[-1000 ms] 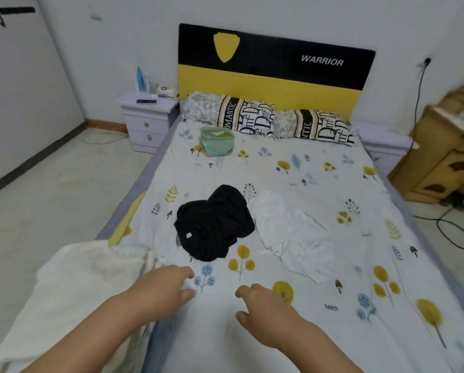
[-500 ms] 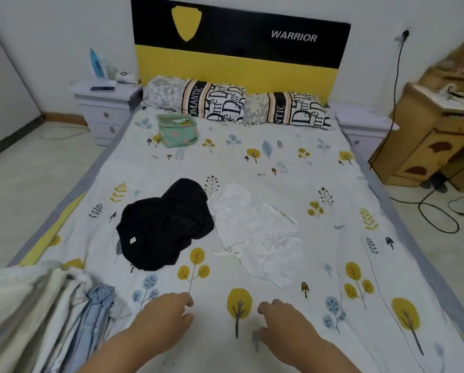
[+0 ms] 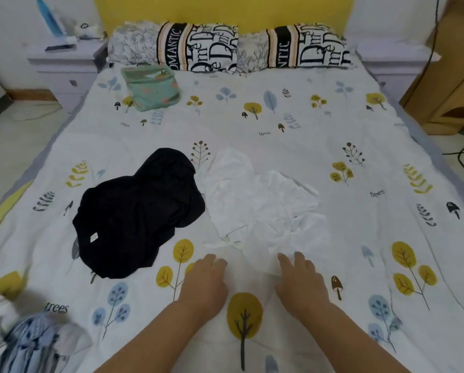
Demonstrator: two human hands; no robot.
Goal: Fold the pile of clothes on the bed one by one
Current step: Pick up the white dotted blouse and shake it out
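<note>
- While both hands reach forward at lower centre, left hand (image 3: 205, 281) and right hand (image 3: 300, 282) hold nothing, fingers relaxed, just below the white garment (image 3: 263, 203).
- Black garment (image 3: 136, 208) lies left of it; the striped clothes (image 3: 34, 343) at lower left are cut off.

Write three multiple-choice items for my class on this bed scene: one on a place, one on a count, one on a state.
1. Where does the black garment lie relative to the white garment?
A. to its left
B. to its right
C. under it

2. How many pillows lie at the headboard?
A. one
B. two
C. four

3. What do the hands hold?
A. a black garment
B. a pillow
C. nothing

Key: 1 A, black cloth lies left. 2 B, one pillow beside another. 3 C, left hand and right hand have empty fingers over the sheet.
</note>
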